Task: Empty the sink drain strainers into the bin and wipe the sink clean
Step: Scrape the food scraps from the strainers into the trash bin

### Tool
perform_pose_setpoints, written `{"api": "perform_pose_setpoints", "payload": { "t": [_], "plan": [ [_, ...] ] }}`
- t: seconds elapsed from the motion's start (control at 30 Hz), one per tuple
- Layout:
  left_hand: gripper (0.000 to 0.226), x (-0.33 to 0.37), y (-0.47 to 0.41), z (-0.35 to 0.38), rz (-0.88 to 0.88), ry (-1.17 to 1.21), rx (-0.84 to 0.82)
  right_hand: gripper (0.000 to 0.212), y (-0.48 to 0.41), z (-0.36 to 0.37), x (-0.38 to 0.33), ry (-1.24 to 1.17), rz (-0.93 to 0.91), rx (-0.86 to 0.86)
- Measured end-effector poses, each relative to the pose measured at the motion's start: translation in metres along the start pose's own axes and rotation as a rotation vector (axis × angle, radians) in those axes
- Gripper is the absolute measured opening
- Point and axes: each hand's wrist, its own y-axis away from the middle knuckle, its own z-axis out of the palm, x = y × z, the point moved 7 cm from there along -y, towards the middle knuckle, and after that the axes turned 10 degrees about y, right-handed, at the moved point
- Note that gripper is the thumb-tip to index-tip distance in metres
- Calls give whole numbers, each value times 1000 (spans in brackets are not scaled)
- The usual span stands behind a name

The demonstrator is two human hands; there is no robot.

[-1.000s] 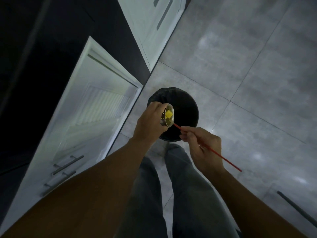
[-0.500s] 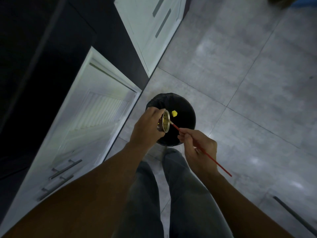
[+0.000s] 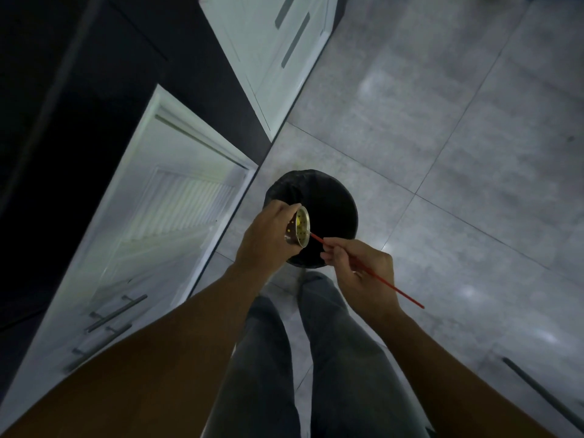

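Observation:
My left hand (image 3: pixel 267 238) grips a small round metal drain strainer (image 3: pixel 299 227), tilted on its side over the black-lined bin (image 3: pixel 328 213) on the floor. A small yellow scrap clings inside the strainer near its top. My right hand (image 3: pixel 360 267) pinches a thin red stick (image 3: pixel 379 276), whose tip touches the strainer's lower rim. Both hands hover above the near edge of the bin.
An open white cabinet door (image 3: pixel 164 222) stands to the left of the bin, with dark cabinet interior beyond. More white cabinet fronts (image 3: pixel 271 52) lie further ahead. Grey floor tiles (image 3: pixel 442 153) spread to the right. My legs in grey trousers (image 3: pixel 300 358) are below.
A large yellow piece left the strainer and dropped into the bin. The stick's tip now sits at the strainer's lower rim, and only a small yellow scrap stays inside.

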Motion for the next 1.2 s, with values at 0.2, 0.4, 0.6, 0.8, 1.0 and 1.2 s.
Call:
{"api": "perform_pose_setpoints", "payload": {
  "t": [0.2,0.4,0.6,0.8,1.0,1.2],
  "plan": [
    [78,-1,-1,2,-12,20,-3,21,-6,20,2,20,22,-59],
    [76,-4,-1,3,-53,28,-19,18,3,11,5,68,-25,66],
    [74,0,0,5,-53,24,-14,20,8,11,-3,1,-56,93],
    [75,-5,1,2,-44,1,-23,20,-3,15,4,-18,-3,21],
    [79,-6,3,5,-41,1,-19,18,4,1,11,-55,35,121],
    [81,-4,3,5,-34,7,-20,19,7,12,-2,-194,-11,2]
  ]
}}
